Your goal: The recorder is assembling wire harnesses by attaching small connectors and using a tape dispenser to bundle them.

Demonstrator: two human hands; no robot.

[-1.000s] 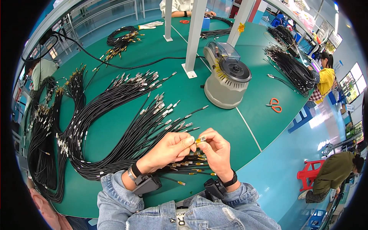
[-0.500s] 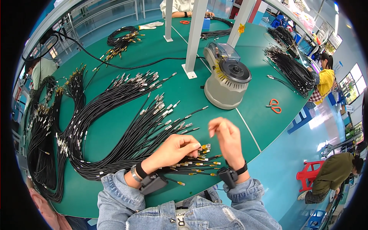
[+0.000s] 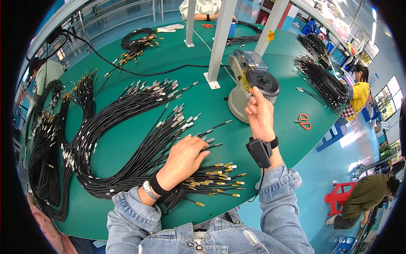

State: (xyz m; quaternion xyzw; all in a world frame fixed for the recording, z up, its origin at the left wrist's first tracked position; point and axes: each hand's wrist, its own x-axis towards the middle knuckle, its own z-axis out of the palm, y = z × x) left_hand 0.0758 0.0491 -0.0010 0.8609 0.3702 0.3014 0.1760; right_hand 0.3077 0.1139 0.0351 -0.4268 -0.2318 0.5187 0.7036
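Black cables [image 3: 139, 156] lie fanned across green table [image 3: 198, 101]; left hand [image 3: 184, 158] rests open on them. Right hand [image 3: 260, 114], fingers loosely curled, empty, touches tape dispenser [image 3: 253, 84]. Blue workshop floor [image 3: 338, 169] beyond

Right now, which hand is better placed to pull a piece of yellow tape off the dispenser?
The right hand, probably: it is raised at the tape dispenser, fingertips by the yellow tape. The left hand rests flat on the black cables, farther away.
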